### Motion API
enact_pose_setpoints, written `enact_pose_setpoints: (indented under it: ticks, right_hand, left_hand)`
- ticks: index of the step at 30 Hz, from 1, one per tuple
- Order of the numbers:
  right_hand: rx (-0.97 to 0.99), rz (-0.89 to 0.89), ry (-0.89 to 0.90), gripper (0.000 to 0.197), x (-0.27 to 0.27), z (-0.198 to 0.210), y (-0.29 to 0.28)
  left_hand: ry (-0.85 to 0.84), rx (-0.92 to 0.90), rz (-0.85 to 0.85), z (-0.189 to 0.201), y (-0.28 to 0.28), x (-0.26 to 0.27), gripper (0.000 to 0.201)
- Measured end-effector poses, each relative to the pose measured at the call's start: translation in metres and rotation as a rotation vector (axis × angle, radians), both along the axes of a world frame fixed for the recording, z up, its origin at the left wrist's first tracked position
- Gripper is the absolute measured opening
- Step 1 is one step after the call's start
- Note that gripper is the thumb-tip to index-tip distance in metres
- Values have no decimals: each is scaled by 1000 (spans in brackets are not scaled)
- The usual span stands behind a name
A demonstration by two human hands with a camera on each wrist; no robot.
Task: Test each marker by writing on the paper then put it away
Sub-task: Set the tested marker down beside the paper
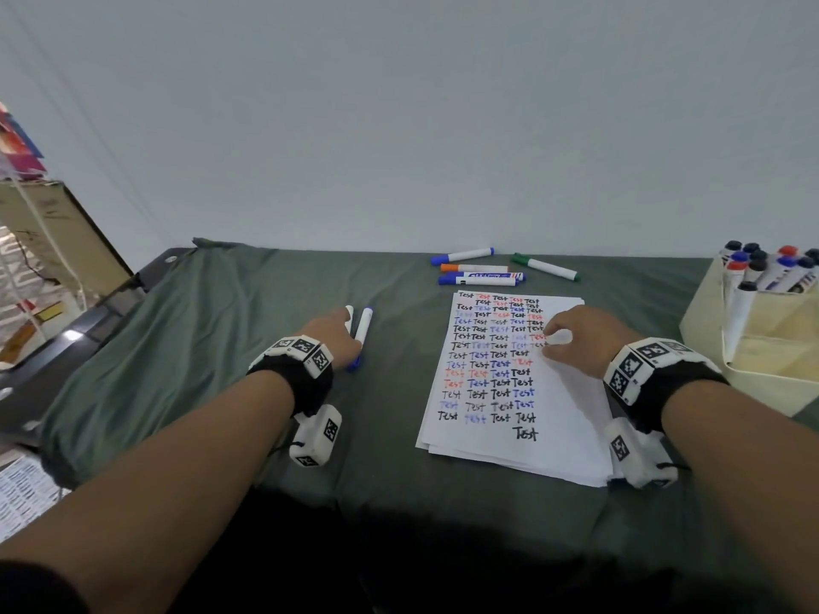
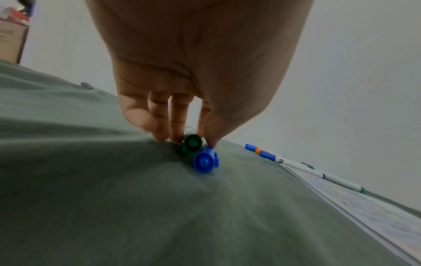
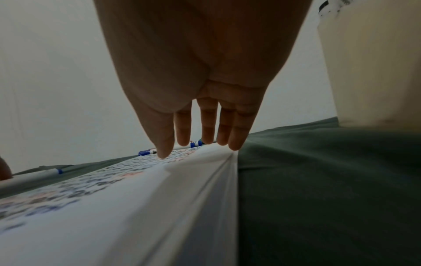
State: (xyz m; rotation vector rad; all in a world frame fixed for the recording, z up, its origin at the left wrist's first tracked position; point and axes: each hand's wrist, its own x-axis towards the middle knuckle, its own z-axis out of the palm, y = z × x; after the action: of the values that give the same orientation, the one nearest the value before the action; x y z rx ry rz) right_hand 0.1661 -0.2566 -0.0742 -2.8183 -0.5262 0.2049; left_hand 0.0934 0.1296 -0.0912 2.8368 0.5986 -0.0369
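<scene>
Two markers lie side by side on the green cloth (image 1: 221,330), left of the paper: a green-capped marker (image 2: 192,144) and a blue-capped marker (image 2: 205,161) (image 1: 364,327). My left hand (image 1: 334,336) comes down on them, fingertips (image 2: 176,133) left of the green cap and the thumb on its right, pinching it. The paper stack (image 1: 509,392), filled with rows of "Test", lies in the middle. On its right side rests my right hand (image 1: 571,334), its straight fingertips (image 3: 208,136) touching the top sheet, which buckles up there. It holds nothing.
Several capped markers (image 1: 481,272), in blue, orange and green, lie behind the paper near the wall. A cream box (image 1: 771,343) holding several upright markers stands at the right edge. A cardboard box (image 1: 57,232) and clutter are at the far left.
</scene>
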Motion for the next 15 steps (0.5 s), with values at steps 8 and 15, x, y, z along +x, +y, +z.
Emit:
enact_pose_setpoints:
  ticks: [8,15]
  right_hand:
    - [-46,4,26,42,3,-9,-9]
    - [-67,6,30,46,1,-11,-8]
  left_hand:
    - [19,-61,-131,-4,17,-3,44]
    - [-9,42,-163,1,3,-3,52]
